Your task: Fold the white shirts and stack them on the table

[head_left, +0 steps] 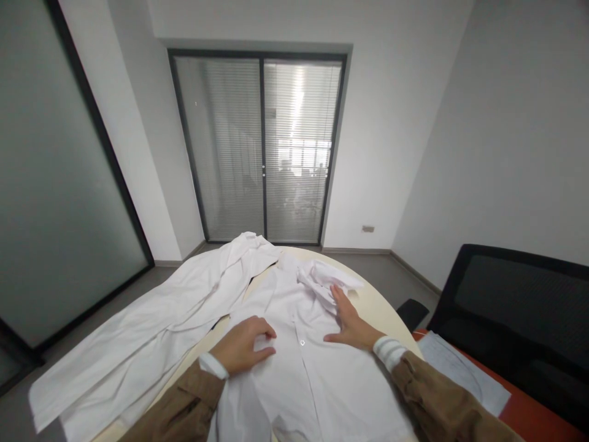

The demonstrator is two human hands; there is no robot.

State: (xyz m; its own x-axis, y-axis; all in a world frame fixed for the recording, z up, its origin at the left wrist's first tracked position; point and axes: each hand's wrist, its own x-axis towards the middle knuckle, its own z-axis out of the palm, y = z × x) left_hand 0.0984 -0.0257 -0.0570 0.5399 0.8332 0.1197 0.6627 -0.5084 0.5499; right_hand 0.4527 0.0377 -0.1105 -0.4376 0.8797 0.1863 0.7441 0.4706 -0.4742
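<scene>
A white buttoned shirt (294,356) lies spread over the table in front of me, its front placket running down the middle. Around its collar end the cloth (317,276) is bunched up. My right hand (352,322) rests at the shirt's right side, thumb and fingers spread apart, fingertips by the bunched cloth. On the left part of the shirt is my left hand (248,347), fingers curved and apart from the thumb, with nothing between them. A second white garment (184,319) lies along the left of the table and hangs over its edge.
The round cream table (384,304) has its curved edge at the far right. Beside it stands a black mesh chair (515,313), with papers (464,371) on an orange-red surface (534,420). Glass panels with blinds (262,147) stand beyond the table.
</scene>
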